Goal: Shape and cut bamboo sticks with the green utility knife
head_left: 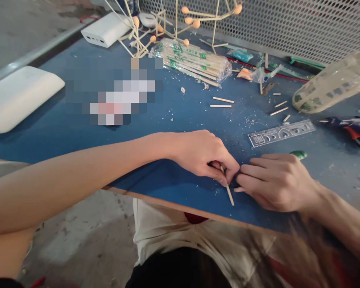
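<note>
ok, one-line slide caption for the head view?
Left hand pinches a thin wooden stick over a blue tabletop, right hand close beside it, transparent stencil ruler beyond.

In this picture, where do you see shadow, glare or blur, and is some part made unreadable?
Head view: soft shadow on the blue table below the left forearm; head view: glare along the metal rail, upper left; head view: lower right corner dark and smeared, while the left hand looks fairly clear; head view: a pixelated patch is unreadable.

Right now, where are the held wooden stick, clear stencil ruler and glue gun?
Held wooden stick (230, 195), head view: exposed lower end.
Clear stencil ruler (281, 133), head view: its middle.
Glue gun (356, 123), head view: body.
</note>
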The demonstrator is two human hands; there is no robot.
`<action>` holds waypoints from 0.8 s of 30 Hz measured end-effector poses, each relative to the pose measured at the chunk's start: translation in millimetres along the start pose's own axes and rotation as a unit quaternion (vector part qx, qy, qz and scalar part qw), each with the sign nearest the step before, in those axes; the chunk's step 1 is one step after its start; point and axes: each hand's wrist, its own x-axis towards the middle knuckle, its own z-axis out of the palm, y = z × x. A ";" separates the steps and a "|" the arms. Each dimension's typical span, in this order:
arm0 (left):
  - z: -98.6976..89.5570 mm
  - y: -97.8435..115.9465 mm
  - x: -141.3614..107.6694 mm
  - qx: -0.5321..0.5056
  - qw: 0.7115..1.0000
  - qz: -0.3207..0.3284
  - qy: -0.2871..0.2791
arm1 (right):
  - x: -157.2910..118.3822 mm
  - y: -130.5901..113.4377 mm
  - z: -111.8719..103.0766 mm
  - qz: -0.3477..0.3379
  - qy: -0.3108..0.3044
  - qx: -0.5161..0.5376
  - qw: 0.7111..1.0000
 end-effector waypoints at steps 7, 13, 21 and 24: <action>1.0 -0.2 -1.0 -0.008 1.000 0.011 0.015 | -0.9 1.5 -0.9 -0.012 -0.001 -0.013 1.000; 2.7 -0.4 -1.0 -0.004 1.000 0.014 0.017 | -2.7 0.9 -0.2 -0.009 -0.002 -0.011 1.000; 5.1 -1.1 -0.9 0.006 0.999 0.017 0.030 | 0.5 -2.0 -5.1 -0.005 -0.014 -0.017 1.000; 4.4 -1.0 -1.0 0.000 0.999 0.019 0.027 | 1.7 -2.2 -7.0 -0.008 -0.021 -0.021 1.000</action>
